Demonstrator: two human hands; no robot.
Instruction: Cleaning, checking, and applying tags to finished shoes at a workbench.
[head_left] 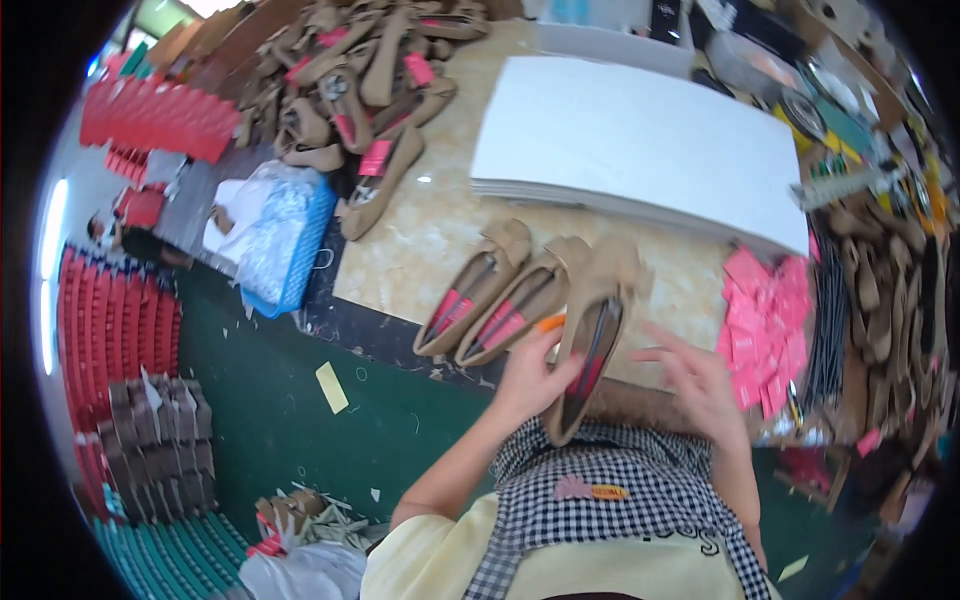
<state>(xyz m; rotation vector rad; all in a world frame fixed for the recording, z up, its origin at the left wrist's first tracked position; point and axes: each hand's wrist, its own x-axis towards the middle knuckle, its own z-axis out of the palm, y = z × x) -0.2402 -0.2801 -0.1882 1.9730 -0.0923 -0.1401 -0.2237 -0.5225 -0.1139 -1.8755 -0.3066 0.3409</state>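
A tan flat shoe (600, 272) with a bow on its toe and a dark strip inside is tilted in front of me. My left hand (532, 378) is closed around its side near the heel. Something small and orange (550, 323) sticks out by the left fingers; its kind is unclear. My right hand (698, 378) hovers right of the shoe, fingers spread and slightly blurred, apparently holding nothing. Left of the held shoe, two matching flats, one outer shoe (447, 322) and one inner shoe (492, 330), lie side by side on the tabletop, with pink linings.
White flat boards (640, 140) are stacked beyond the shoes. Pink tags (765, 330) are piled at the right, beside dark cords (828, 330). A heap of tan shoes (380, 70) covers the far left. A blue basket (293, 265) with clear plastic stands off the table's left edge.
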